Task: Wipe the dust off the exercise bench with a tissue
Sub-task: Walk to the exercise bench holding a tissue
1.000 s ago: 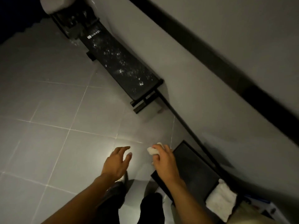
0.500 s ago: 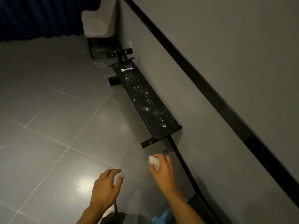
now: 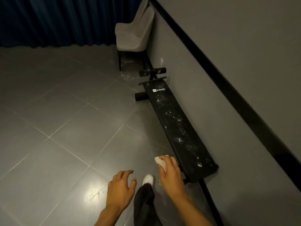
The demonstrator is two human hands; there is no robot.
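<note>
Black padding covers the long bench [image 3: 177,128], which lies low on the grey tiled floor [image 3: 65,128] right against the grey wall [image 3: 244,38]; white dust specks are scattered along most of its top, thickest toward the near half, and a white "keep" logo [image 3: 159,90] sits near its far end; past that end stand two dark foam rollers [image 3: 153,71] on the frame, and behind them a pale padded chair [image 3: 132,35] in front of a dark blue curtain [image 3: 48,20]; a black strip [image 3: 210,66] runs along the wall above the bench; the right hand [image 3: 171,175] has its fingers curled round a crumpled white tissue [image 3: 160,162], which pokes out past the fingertips; the hand and tissue are in the air just beside the near left corner of the bench, and whether they touch it I cannot tell; the left hand [image 3: 120,188] holds nothing, its fingers spread and loosely bent above the floor, apart from the bench; between the two hands show a dark trouser leg [image 3: 143,204] and a white shoe [image 3: 147,179] on the tiles
</note>
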